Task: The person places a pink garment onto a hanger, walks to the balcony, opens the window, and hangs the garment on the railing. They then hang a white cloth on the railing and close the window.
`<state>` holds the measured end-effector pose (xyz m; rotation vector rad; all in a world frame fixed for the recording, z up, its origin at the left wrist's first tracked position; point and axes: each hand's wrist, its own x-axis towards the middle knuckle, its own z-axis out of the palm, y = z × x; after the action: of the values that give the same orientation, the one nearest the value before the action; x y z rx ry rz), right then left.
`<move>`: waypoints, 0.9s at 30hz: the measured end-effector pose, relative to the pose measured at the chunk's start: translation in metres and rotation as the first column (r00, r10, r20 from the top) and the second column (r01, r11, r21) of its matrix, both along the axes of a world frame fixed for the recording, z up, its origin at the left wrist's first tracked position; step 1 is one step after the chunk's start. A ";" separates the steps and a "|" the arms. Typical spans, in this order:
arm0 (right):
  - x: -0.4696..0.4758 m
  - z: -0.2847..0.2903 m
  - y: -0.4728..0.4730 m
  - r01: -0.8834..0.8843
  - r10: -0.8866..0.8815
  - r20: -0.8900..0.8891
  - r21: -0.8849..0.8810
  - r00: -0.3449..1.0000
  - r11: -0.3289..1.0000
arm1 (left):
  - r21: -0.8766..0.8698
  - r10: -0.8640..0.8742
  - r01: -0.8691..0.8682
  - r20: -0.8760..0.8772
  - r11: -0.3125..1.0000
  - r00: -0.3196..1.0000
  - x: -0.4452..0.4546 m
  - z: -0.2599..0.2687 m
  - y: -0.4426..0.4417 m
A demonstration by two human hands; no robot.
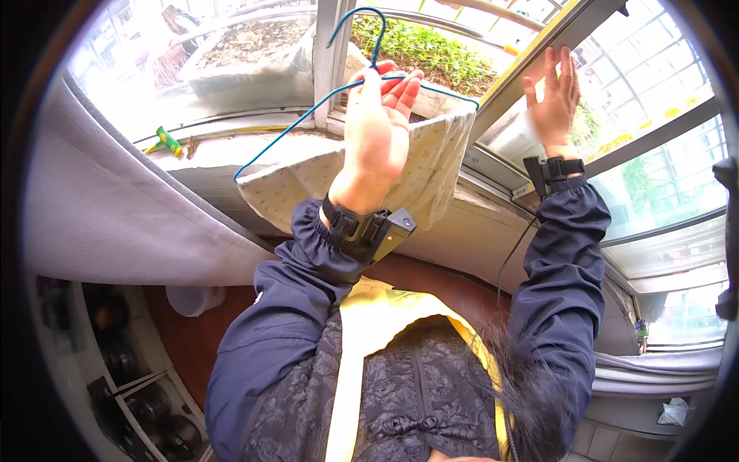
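Observation:
My left hand [378,124], palm turned up, holds a blue wire hanger [288,128] just below its hook, at the window opening. From the hanger hangs a pale cream cloth with a small print [436,156], partly hidden behind my wrist. My right hand [554,104] is raised to the right with its fingers apart, against or close to the window sash frame [519,86]; contact cannot be told for certain. Nothing is held in it. Black devices are strapped to both wrists.
Outside the window stand a planter of green seedlings [421,52] and a container of soil [248,63]. A green and yellow tool [167,141] lies on the sill. A pale curtain [127,202] hangs at left, above a white bucket [193,299]. A cable runs beside my right arm.

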<state>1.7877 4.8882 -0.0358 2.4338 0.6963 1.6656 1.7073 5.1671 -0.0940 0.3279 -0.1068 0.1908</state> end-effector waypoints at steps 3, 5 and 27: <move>0.024 -0.018 0.009 0.005 -0.001 -0.053 0.064 0.999 0.998 | 0.023 0.106 -0.109 0.086 0.994 0.991 -0.007 0.013 0.022; 0.032 -0.023 0.017 -0.094 0.098 -0.033 0.123 0.995 0.988 | 0.047 0.183 -0.190 0.120 0.981 0.976 -0.009 0.020 0.032; 0.063 -0.002 0.166 -0.383 0.405 -0.125 0.169 0.906 0.908 | 0.292 0.711 -0.796 0.357 0.531 0.605 -0.083 0.026 0.101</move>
<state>1.8512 5.0543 -0.0381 2.6844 1.2070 1.7115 1.6245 5.2680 -0.0681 0.7973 -0.1990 1.1097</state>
